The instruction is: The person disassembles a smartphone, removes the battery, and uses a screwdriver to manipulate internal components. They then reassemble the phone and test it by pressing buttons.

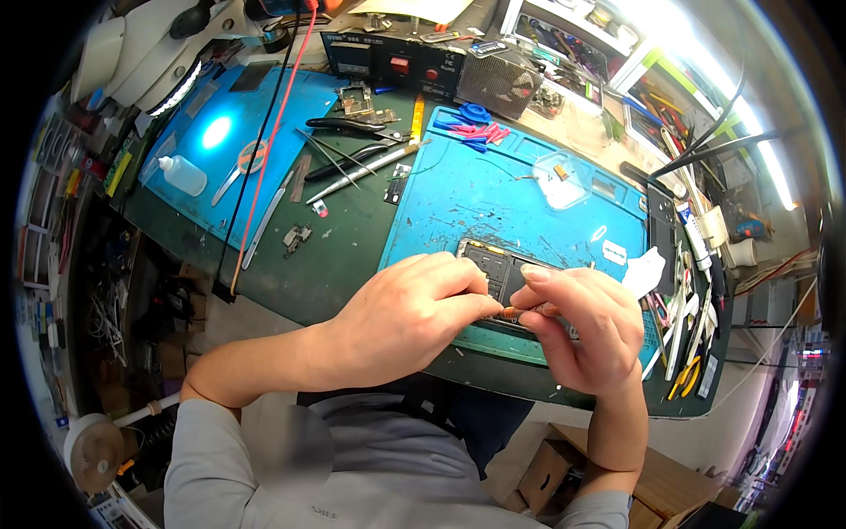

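My left hand (414, 309) and my right hand (590, 326) meet above the near part of a blue work mat (467, 203). Between their fingertips is a small orange-brown piece (509, 312), too small to name surely. Thumb and forefinger of the left hand pinch its left end; the right hand's fingers close on the other end. Just beneath lies an opened phone (491, 264) with dark inner parts showing. The hands cover much of its near side, so I cannot tell whether the piece touches it.
Pliers (348, 126), tweezers (330, 157) and a pen-like tool (361, 172) lie left of the mat. A clear plastic box (560, 181) sits on it. A white bottle (183, 175) stands far left, yellow-handled pliers (685, 377) lie right, and a black bench unit (392, 63) stands behind.
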A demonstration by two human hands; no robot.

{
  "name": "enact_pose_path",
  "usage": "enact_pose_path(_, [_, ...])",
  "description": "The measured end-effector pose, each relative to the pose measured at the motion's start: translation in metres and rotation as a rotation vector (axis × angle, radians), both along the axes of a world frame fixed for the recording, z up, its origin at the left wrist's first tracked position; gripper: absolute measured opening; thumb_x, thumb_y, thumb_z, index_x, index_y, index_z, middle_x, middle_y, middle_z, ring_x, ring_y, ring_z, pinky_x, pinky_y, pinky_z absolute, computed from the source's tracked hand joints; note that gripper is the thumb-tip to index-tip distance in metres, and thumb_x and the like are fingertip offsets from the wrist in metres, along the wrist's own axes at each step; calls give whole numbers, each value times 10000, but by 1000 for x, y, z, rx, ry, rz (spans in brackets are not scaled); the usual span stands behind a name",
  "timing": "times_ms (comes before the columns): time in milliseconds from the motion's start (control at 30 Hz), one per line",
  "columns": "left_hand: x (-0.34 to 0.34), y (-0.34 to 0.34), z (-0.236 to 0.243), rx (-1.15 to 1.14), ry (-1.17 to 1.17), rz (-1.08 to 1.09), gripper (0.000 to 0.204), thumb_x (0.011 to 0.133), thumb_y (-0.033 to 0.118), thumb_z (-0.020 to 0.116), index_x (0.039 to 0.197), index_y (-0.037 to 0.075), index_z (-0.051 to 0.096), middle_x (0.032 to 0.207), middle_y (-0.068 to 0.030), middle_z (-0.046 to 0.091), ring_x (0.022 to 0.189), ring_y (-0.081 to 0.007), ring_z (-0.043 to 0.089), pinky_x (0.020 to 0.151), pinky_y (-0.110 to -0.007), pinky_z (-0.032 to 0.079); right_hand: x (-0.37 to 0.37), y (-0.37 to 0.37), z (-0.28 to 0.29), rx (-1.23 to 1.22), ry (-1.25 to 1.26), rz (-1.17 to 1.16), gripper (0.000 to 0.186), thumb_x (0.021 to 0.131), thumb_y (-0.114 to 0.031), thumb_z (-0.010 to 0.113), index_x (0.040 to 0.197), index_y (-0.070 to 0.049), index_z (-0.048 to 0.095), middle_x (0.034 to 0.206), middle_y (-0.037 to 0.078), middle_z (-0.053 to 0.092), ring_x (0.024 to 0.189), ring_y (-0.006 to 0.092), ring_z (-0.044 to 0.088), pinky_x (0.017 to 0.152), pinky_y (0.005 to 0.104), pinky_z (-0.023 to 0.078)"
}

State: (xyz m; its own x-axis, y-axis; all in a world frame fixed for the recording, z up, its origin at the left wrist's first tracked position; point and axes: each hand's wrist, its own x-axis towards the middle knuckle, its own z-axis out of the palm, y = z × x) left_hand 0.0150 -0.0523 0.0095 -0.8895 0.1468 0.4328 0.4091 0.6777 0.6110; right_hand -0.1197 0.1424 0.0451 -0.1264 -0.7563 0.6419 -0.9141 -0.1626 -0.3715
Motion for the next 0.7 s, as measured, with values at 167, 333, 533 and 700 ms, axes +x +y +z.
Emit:
enact_pose_path(167, [0, -1, -1, 5, 2, -1, 257, 823, -35, 736, 1067, 47, 729, 1013, -72, 673, 905, -281, 665, 774, -395, 543, -1, -2, 0, 3, 2, 23, 370, 893, -14, 776, 1234, 57, 653, 849, 110, 759, 680, 209, 718, 631, 311, 561])
enact_pose_path(333, [0, -2, -2, 21, 3, -8, 273, 823, -40, 730, 1079, 56, 729, 1018, -65, 673, 904, -280, 662, 767, -396, 536, 1, 2, -1, 7, -24, 4, 393, 858, -11, 786, 1228, 63, 677, 953, 128, 774, 733, 234, 739, 652, 337, 594])
enact_pose_path(533, [1, -2, -3, -1, 4, -10, 269, 827, -24, 735, 1083, 58, 723, 1021, -66, 670, 907, -287, 664, 774, -403, 532, 1, 1, -1, 24, -59, 43, 391, 823, 4, 788, 1202, 57, 710, 997, 127, 780, 764, 244, 750, 674, 357, 613])
enact_pose_path(700, [-1, -6, -2, -14, 10, -4, 231, 844, -5, 740, 1067, 56, 725, 1023, -77, 676, 921, -291, 680, 773, -403, 543, 4, 0, 7, 66, -51, 78, 387, 785, 29, 763, 1171, 22, 737, 960, 121, 769, 765, 260, 748, 679, 363, 615])
